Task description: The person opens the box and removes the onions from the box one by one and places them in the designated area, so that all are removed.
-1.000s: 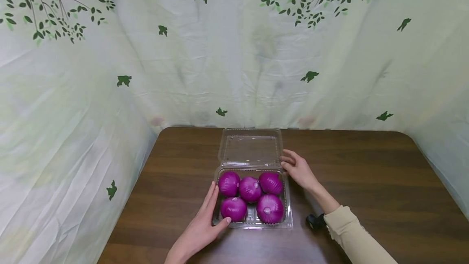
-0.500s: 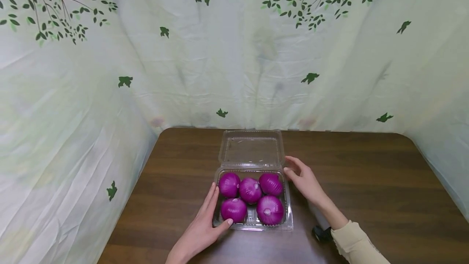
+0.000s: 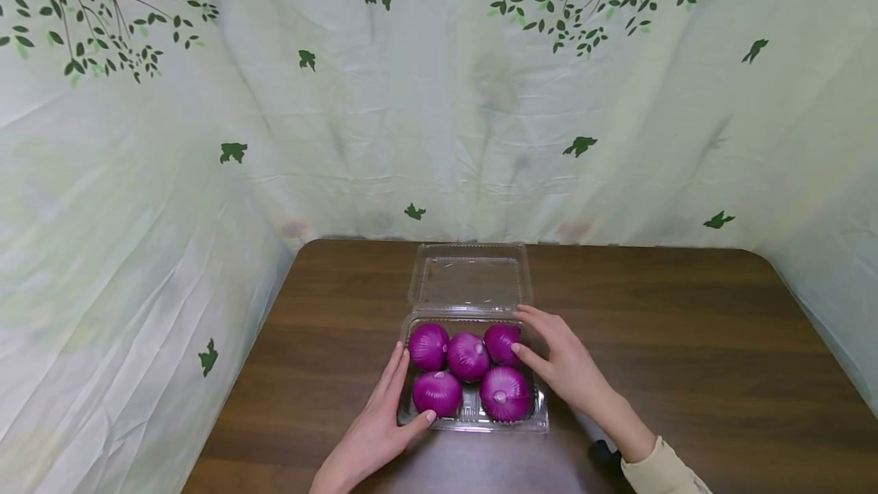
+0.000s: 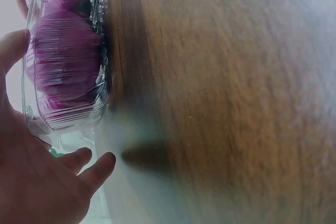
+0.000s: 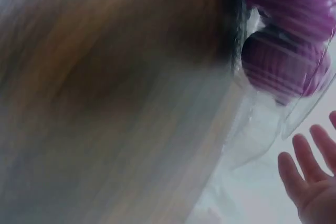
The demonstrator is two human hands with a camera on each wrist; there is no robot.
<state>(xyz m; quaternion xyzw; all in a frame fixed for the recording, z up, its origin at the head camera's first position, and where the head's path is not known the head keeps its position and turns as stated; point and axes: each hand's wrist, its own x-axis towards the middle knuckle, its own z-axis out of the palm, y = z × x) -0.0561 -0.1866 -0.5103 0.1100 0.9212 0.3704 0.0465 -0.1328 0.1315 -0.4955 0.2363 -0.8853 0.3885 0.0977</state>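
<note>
Several purple-red onions (image 3: 469, 357) sit in a clear plastic clamshell container (image 3: 461, 424) with its lid (image 3: 469, 279) folded back away from the body. My left hand (image 3: 377, 424) lies against the container's left side, fingers extended along the wall and thumb at the front left part of the rim. From the left wrist view, the thumb of that hand (image 4: 39, 177) reaches the container's edge. Over the back right corner hovers my right hand (image 3: 569, 364), fingers spread, thumb tip overlapping the back right onion (image 3: 501, 341). In the right wrist view, its fingers (image 5: 310, 161) are extended near the container's edge.
The container stands on a brown wooden table (image 3: 686, 357) with rounded back corners. A pale curtain (image 3: 439, 113) printed with leaves and birds hangs behind and at both sides. A small black object (image 3: 604, 454) shows beside the right wrist.
My right hand has left the lid's right edge near the hinge, drawn back toward me, then moved left over the back right onion. The left hand, onions and container have stayed put.
</note>
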